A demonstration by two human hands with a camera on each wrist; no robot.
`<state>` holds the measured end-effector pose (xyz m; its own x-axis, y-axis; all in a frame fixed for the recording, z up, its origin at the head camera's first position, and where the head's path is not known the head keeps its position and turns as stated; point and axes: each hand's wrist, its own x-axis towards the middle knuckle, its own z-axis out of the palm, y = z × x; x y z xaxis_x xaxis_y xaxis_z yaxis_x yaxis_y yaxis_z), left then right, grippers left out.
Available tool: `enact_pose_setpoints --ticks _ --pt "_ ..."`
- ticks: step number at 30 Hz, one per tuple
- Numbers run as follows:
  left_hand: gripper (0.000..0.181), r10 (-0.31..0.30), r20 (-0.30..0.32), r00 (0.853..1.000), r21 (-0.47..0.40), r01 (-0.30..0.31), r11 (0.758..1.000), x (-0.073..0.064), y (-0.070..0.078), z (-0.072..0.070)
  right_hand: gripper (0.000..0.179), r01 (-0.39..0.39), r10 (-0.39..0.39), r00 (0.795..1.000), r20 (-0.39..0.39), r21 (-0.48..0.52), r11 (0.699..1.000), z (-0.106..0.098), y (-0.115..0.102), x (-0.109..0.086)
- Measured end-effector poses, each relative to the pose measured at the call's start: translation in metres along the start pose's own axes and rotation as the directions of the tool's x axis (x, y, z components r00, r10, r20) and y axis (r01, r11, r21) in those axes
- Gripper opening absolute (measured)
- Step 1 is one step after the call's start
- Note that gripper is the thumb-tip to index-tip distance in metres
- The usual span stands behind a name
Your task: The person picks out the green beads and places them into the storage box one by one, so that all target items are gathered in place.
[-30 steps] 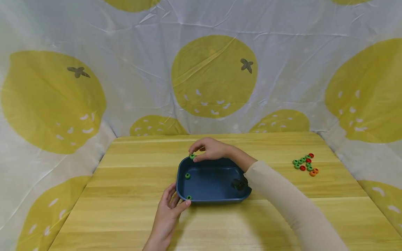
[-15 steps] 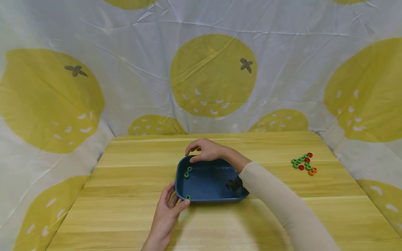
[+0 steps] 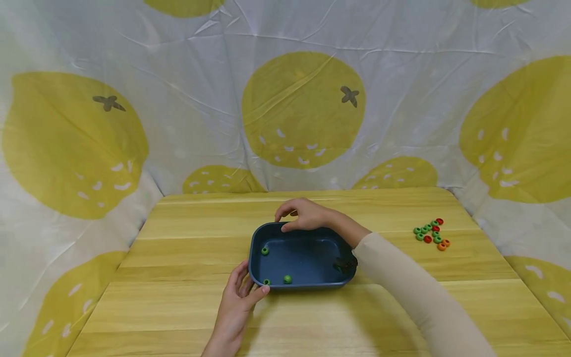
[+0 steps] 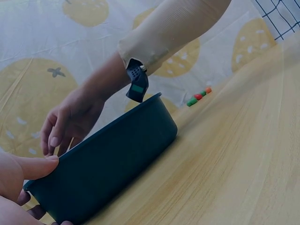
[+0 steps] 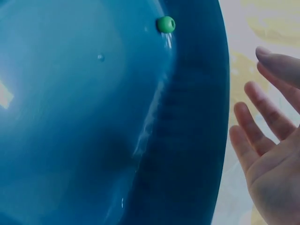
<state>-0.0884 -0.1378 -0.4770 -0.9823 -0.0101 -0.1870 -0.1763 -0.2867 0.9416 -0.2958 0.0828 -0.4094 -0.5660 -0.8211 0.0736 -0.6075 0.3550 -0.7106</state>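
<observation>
A dark blue plastic basin (image 3: 308, 286) with rounded corners sits on the wooden table. Inside are green beads: one green bead (image 3: 265, 251) near the left wall, another (image 3: 287, 279) by the near wall, and a third partly hidden beside the left thumb. My left hand (image 3: 241, 302) grips the basin's near left corner, thumb on the rim and fingers underneath outside. Over the far rim hangs my right hand (image 3: 308, 214), fingers loosely bent with nothing between them. In the right wrist view, the right hand (image 5: 274, 145) shows spread fingers beyond the rim and a green bead (image 5: 166, 24) inside.
Toward the right of the table (image 3: 200, 238) lies a loose group of several green, red and orange beads (image 3: 428, 229). A dark wrist device (image 4: 137, 80) sits at the right sleeve's cuff. A lemon-print cloth (image 3: 303, 109) hangs behind the table.
My right hand has let go of a green bead, which dropped into the basin and rolled to the near wall. That hand then shifted slightly right; the left keeps its grip.
</observation>
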Motion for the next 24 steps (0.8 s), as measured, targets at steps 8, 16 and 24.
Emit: enact_pose_setpoints --ticks 8,16,24 --pt "0.084 -0.003 -0.005 1.000 -0.006 0.003 1.000 0.000 0.000 0.000 0.023 -0.028 0.028 0.999 -0.035 0.014 1.000 -0.014 0.002 -0.025" --pt "0.083 -0.006 -0.006 1.000 0.004 0.006 1.000 -0.002 -0.001 -0.001 0.023 -0.066 0.070 0.994 -0.081 0.050 0.997 -0.032 0.014 -0.053" --pt "0.083 -0.001 -0.004 1.000 0.001 0.001 1.000 -0.001 -0.002 -0.001 0.027 -0.127 0.142 0.979 -0.146 0.105 0.986 -0.047 0.025 -0.085"
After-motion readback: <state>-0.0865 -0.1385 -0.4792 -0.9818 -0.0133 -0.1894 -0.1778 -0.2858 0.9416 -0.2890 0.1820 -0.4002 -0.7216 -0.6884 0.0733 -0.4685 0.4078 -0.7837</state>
